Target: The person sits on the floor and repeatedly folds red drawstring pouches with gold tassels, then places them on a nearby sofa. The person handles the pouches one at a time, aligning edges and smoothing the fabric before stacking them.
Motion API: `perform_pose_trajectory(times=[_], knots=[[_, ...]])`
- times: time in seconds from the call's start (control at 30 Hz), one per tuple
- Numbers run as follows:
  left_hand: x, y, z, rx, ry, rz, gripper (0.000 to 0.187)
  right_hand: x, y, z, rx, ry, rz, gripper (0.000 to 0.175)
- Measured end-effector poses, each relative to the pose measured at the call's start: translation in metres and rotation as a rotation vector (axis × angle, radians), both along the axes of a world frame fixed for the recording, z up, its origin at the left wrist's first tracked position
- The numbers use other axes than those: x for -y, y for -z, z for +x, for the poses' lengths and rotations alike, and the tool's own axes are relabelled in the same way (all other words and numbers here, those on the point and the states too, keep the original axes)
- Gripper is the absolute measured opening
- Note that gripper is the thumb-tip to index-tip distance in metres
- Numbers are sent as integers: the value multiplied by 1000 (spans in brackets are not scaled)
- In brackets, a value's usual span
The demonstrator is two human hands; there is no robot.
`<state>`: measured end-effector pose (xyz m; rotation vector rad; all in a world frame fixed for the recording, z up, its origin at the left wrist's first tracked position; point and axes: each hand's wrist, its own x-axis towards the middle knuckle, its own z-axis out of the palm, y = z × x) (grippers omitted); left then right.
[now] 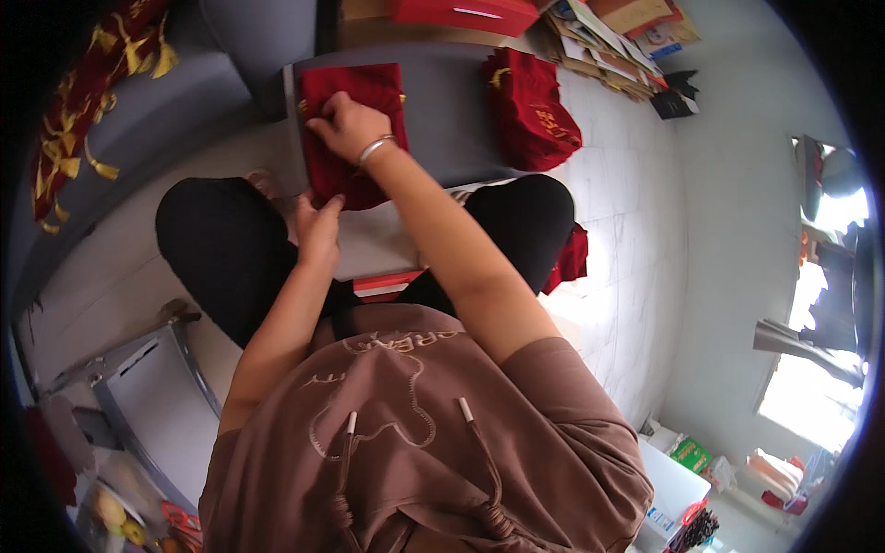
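A dark red velvet drawstring pouch [325, 166] lies flat on the left end of a grey padded bench [442, 104], with bits of yellow cord at its sides. My left hand [319, 231] is at the pouch's near edge, thumb and fingers holding the cloth there. Over the pouch's upper half rests my right hand [356, 131], a silver bangle on its wrist. Its fingers are bent against the velvet, and whether they pinch it is hidden. At the bench's right end stands a stack of similar red pouches [529, 114] with gold lettering.
More red pouches with yellow tassels [76, 131] hang over a grey sofa [187, 90] at left. Beyond the bench sits a red box [467, 15], beside piled flattened cardboard [601, 55]. Red cloth [572, 259] shows past my right knee. A white-topped table [162, 408] stands at lower left.
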<state>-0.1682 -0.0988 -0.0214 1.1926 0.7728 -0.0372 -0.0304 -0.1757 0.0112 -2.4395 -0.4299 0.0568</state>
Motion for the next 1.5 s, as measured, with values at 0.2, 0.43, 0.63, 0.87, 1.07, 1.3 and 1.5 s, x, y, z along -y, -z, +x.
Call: perform_pose_trajectory(times=[0.2, 0.43, 0.63, 0.87, 1.07, 1.3, 1.5], knots=[[4, -5, -5, 80, 0, -45, 49, 25, -17, 40, 311, -15, 67, 20], [4, -15, -9, 101, -26, -84, 45, 38, -15, 75, 435, -128, -370, 49], [1, -7, -11, 152, 22, -14, 34, 39, -17, 105, -117, -191, -601, 72], [-24, -3, -8, 55, 119, -53, 27, 51, -23, 114, -330, -251, -421, 80], [-49, -6, 18, 121, 52, -97, 31, 109, -16, 98, -538, -142, -77, 72], [-44, -22, 20, 69, -12, -198, 44, 129, 2, 69, -482, 3, 78, 73], [-42, -44, -1, -40, 167, -208, 60, 125, 3, 61, -405, 104, 23, 67]])
